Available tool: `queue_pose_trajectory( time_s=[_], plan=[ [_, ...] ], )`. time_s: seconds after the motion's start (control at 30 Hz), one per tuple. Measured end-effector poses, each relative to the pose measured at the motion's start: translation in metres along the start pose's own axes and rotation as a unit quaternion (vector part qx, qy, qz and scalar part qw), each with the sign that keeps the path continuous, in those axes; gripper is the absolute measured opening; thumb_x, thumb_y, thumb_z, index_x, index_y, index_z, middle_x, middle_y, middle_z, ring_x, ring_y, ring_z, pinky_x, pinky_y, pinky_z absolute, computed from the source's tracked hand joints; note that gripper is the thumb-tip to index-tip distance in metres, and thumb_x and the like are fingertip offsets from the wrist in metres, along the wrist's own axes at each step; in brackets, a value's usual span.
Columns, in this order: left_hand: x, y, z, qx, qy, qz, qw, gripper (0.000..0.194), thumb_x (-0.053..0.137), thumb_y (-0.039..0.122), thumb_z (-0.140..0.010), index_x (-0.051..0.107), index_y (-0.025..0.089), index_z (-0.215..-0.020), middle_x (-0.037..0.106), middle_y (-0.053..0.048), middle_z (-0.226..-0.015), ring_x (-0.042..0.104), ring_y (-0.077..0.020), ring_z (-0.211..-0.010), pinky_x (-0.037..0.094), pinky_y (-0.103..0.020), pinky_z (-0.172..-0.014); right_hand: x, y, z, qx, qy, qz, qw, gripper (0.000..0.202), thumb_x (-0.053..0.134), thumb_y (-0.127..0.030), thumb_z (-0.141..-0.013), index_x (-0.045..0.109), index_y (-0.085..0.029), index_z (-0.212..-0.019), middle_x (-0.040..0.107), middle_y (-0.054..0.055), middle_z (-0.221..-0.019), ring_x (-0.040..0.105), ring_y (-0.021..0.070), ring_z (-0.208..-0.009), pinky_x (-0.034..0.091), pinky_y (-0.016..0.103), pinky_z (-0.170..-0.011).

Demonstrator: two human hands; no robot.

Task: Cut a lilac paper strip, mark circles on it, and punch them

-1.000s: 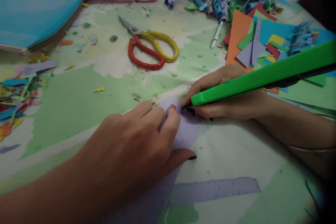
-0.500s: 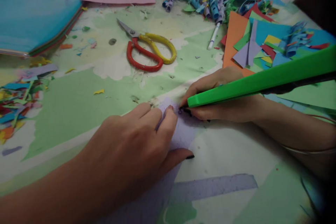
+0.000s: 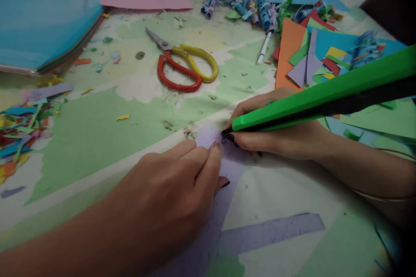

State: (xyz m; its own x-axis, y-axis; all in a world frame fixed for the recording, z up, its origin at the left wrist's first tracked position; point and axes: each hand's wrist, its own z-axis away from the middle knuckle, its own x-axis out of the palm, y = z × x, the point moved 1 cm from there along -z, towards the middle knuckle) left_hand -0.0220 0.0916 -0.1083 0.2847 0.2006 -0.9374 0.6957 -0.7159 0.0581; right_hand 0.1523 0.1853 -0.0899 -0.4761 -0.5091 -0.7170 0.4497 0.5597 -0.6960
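Note:
A strip of purple paper (image 3: 232, 173) lies under my left hand (image 3: 182, 186), running toward the bottom edge of the view. My left hand holds it down, with the index fingertip pressed near its far end and the thumb lying on it. In my right hand (image 3: 276, 138) is a long green pen (image 3: 308, 99) with a dark tip, gripped between thumb and fingers. The tip touches the paper just right of my left index finger, beside a small round mark. Some of my right fingers are hidden behind the pen.
Scissors (image 3: 188, 67) with red and yellow handles lie beyond my hands. Paper scraps (image 3: 22, 134) are heaped at left, near a stack of blue sheets (image 3: 48, 26). A white marker (image 3: 264, 47), paper curls (image 3: 240, 6) and coloured sheets (image 3: 286, 60) lie at right. A purple strip (image 3: 276, 231) is in front.
My left thumb has drawn in toward the index finger, and the left hand sits slightly lower in view. The pen has tilted a little, its tip still at the paper.

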Motion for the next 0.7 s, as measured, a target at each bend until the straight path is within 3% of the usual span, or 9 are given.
queue_pose_trajectory(
  time_s=[0.13, 0.27, 0.7],
  plan=[
    [0.0009, -0.0004, 0.0003, 0.006, -0.034, -0.019, 0.999, 0.037, 0.044, 0.021, -0.091, 0.054, -0.004, -0.116, 0.064, -0.013, -0.08, 0.061, -0.0261, -0.069, 0.051, -0.036, -0.043, 0.0029, -0.0007, 0.0022, 0.01, 0.025, 0.043, 0.999, 0.01, 0.057, -0.017, -0.072, 0.063, -0.017, -0.064, 0.054, -0.006, -0.052, 0.044, 0.0053, -0.049, 0.035, 0.019, -0.05],
    [0.0006, -0.0001, -0.0015, 0.013, -0.031, -0.018, 0.999, 0.035, 0.042, 0.02, -0.091, 0.057, -0.003, -0.113, 0.065, -0.013, -0.078, 0.063, -0.026, -0.069, 0.055, -0.038, -0.046, 0.0022, 0.001, 0.0033, 0.015, 0.034, 0.087, 0.996, 0.011, 0.059, -0.021, -0.071, 0.061, -0.017, -0.061, 0.051, -0.005, -0.051, 0.044, 0.0055, -0.049, 0.032, 0.02, -0.048],
    [-0.0005, 0.0025, -0.002, 0.001, -0.038, -0.01, 0.999, 0.036, 0.044, 0.018, -0.089, 0.057, -0.005, -0.114, 0.066, -0.014, -0.078, 0.063, -0.0285, -0.071, 0.057, -0.042, -0.05, 0.0025, -0.0001, 0.0024, 0.021, 0.029, 0.074, 0.997, 0.011, 0.057, -0.017, -0.069, 0.059, -0.017, -0.058, 0.051, -0.006, -0.05, 0.044, 0.0056, -0.049, 0.032, 0.02, -0.048]
  ],
)
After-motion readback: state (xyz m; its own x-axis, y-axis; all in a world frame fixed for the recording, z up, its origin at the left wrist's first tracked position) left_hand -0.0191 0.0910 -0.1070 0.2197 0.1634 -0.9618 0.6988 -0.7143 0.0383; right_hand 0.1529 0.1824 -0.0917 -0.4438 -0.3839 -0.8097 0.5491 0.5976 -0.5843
